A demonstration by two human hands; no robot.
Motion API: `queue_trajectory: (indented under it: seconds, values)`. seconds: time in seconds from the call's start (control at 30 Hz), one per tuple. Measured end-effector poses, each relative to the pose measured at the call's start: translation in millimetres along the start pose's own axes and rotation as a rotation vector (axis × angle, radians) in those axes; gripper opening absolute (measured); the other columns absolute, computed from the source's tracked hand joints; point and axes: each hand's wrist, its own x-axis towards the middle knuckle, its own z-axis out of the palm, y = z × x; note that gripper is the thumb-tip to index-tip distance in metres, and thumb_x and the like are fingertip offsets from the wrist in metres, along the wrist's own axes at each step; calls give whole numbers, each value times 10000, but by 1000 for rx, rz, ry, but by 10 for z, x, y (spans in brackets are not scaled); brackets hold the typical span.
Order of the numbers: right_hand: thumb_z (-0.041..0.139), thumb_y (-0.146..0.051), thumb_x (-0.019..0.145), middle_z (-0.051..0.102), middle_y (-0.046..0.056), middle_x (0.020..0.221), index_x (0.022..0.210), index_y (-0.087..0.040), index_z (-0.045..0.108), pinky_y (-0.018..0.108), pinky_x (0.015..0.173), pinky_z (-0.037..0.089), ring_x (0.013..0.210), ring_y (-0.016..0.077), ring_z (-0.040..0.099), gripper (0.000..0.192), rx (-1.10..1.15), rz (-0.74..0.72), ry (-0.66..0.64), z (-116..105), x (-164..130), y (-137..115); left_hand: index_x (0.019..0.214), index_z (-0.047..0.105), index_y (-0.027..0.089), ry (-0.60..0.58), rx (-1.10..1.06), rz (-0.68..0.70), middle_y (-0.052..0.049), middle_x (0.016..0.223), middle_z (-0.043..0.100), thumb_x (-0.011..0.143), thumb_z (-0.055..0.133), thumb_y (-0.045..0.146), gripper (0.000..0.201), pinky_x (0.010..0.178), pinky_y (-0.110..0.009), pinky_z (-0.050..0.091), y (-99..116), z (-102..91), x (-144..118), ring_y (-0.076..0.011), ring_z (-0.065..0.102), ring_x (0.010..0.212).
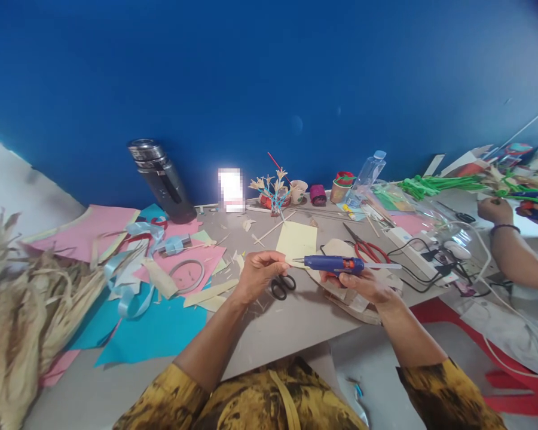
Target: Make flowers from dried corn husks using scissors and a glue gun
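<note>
A: Nearest: two forearms in yellow patterned sleeves, reaching forward over the table (296,322) edge, elbows low, wrists converging.

B: Right hand (363,285)?

A: Palm up under a blue glue gun (334,263), fingers curled closed around its body. Gun held level, nozzle pointing left, clear glue stick (383,266) projecting from the rear to the right.

B: Left hand (257,273)?

A: Raised just left of the nozzle, wrist bent, fingers folded in, thumb against fingertips in a pinch. Content of pinch too small to tell.

B: Beneath the hands?

A: Black-handled scissors (283,285) flat on the table just below the left hand; beige cut-out pieces under the right. Pale yellow paper (296,242) just beyond the nozzle; red-handled scissors (371,249) right of it.

B: Left side?

A: Cyan and pink paper sheets, light blue ribbon (130,286), dried husk bundle (22,304) at the far left edge.

B: Further back?

A: White power strip (419,254) with black cords at right. Dark steel flask (164,179), small husk-flower model (273,188), paper cup (298,191), clear plastic bottle (370,170) along the blue wall.

B: Far right?

A: Another person's hand (495,210), green stems (443,184) beside it.
</note>
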Motion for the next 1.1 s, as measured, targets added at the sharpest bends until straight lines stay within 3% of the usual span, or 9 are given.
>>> queue_trajectory:
  seconds: [0.4,0.77,1.1]
  values:
    - [719,-538,826,719,120,971,1014,-171,724,383,741,539,804,237,641,412,13,25,38,-8,-39,15,667,743,144,-33,-5,-2,-43,605,678,643,854,339,226,563,-253,483,44,28,-10,-132,607,544]
    - [677,-521,871,710,124,997,1024,-173,736,340,707,536,832,237,642,384,2,76,-18,1,-64,30,668,733,147,-53,-28,-3,-33,601,668,657,854,350,237,578,-243,468,76,41,-35,-121,600,546]
    - [630,-522,909,700,95,928,958,-178,725,352,802,517,881,233,633,361,-112,24,13,-46,-64,81,656,731,145,-60,-25,17,-28,587,660,651,858,361,250,572,-246,462,74,42,-37,-121,579,546]
